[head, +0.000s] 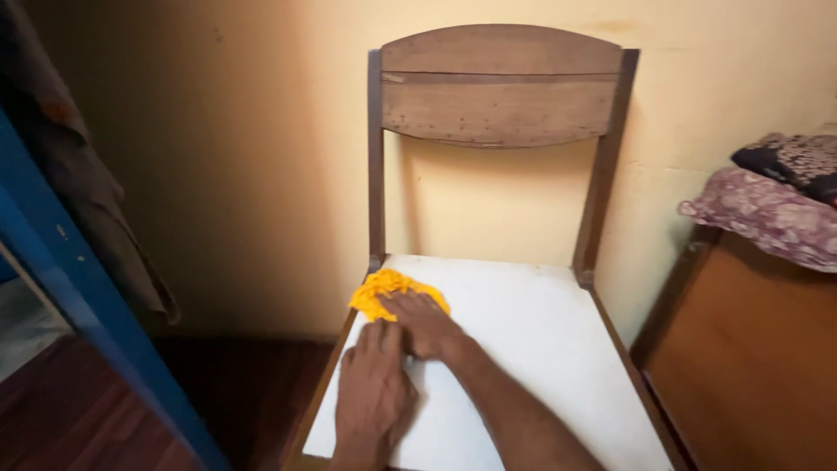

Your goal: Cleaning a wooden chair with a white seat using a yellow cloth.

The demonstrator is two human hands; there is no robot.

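Note:
A wooden chair with a white seat (540, 349) and a curved brown backrest (499, 87) stands against a yellow wall. A crumpled yellow cloth (377, 290) lies on the seat's back left corner. My right hand (423, 321) presses flat on the cloth, its forearm crossing the seat from the lower right. My left hand (373, 388) rests palm down on the seat's left edge, just in front of the right hand, fingers together and holding nothing.
A brown wooden cabinet (750, 366) stands to the right with folded patterned fabrics (767, 209) on top. A blue frame (78, 296) and a hanging grey cloth (78, 174) are on the left. Dark wooden floor (218, 392) lies beside the chair.

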